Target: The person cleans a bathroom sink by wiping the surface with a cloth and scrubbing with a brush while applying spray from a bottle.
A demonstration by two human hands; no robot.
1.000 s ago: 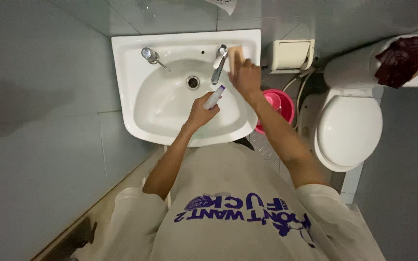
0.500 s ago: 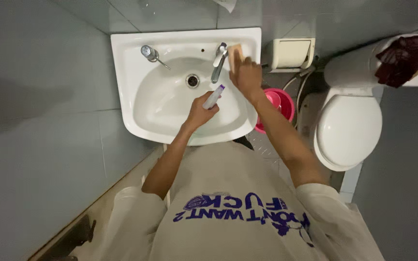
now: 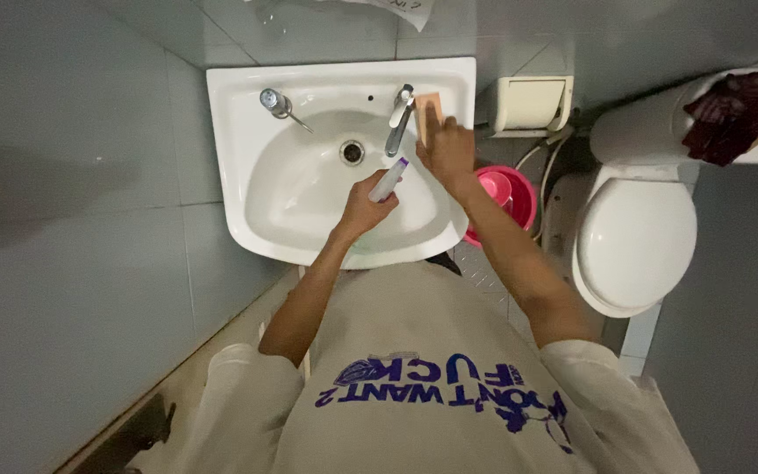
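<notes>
Barely shifted since before: right hand (image 3: pixel 447 147) still pressing pale sponge (image 3: pixel 427 109) beside tap (image 3: pixel 396 118) on sink (image 3: pixel 247 189) rim; left hand (image 3: pixel 363 209) closed around small purple-capped bottle (image 3: pixel 389 180) over basin.

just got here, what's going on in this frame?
A person stands at a white sink, seen from above. Their right hand presses a pale sponge against the rim beside the tap. Their left hand holds a small white bottle with a purple cap over the basin. A pink bucket sits on the floor between the sink and a toilet with its lid shut.
</notes>
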